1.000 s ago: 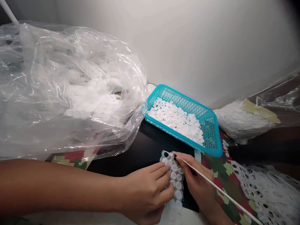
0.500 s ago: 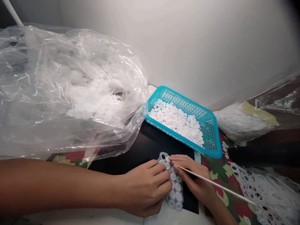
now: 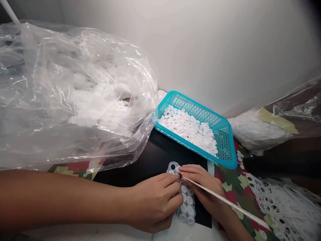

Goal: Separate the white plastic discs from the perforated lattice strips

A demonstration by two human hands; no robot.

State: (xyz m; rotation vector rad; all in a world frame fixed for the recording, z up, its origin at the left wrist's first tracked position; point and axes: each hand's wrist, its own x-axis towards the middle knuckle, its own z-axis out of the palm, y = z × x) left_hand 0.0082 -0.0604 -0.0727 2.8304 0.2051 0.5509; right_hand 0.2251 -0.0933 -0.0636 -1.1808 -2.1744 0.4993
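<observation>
Fingers of my left hand pinch the disc sheet at six o'clock; my right hand grips the thin stick, tip on a disc. I'd say I'm punching discs: press accurately, spare the webbing.

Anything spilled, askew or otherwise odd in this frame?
Minor only: the turquoise basket of white discs sits tilted, its left end propped on the clear plastic bag, and a few discs lie loose on the patterned cloth beside it.

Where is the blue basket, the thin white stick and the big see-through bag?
blue basket (image 3: 227, 152), head view, right wall.
thin white stick (image 3: 225, 201), head view, mid-shaft.
big see-through bag (image 3: 50, 83), head view, crinkled side.
</observation>
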